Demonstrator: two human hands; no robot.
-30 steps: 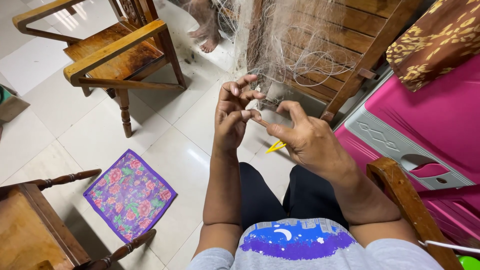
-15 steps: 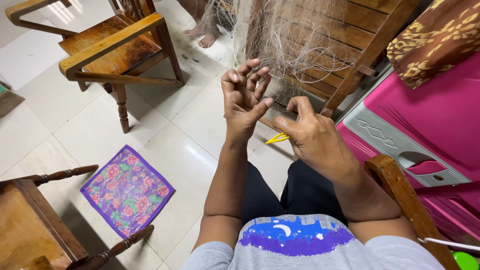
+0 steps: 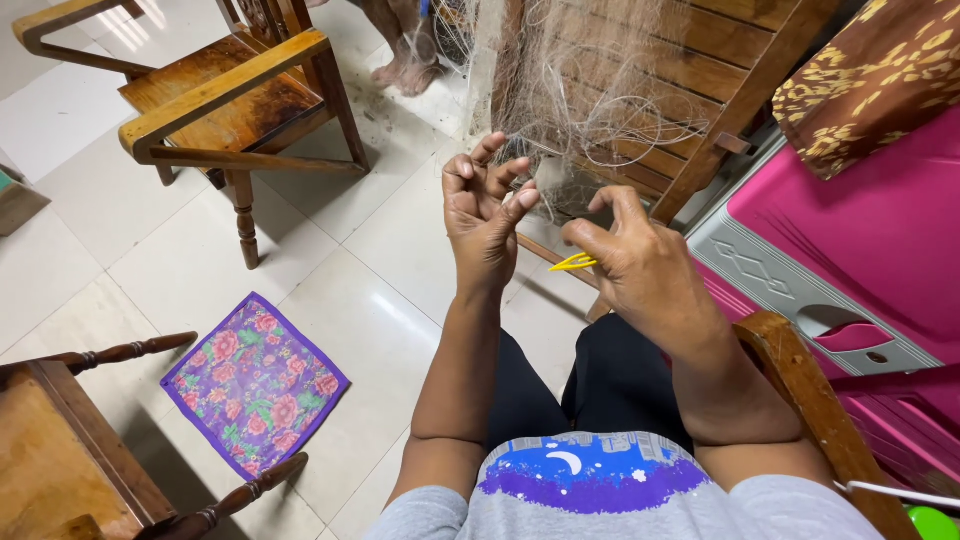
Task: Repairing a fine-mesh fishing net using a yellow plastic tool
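Fishing net hangs far, draped over a wooden bench; judged light, limp, snag-prone, best pinched at single strands. Left hand fingers spread, released. Right hand fingers clamp a yellow needle.

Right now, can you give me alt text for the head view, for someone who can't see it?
A seated person's left hand and right hand work fine pale fishing net draped over a slatted wooden bench; the right hand holds a small yellow tool. A purple floral cloth lies on the white tiled floor.
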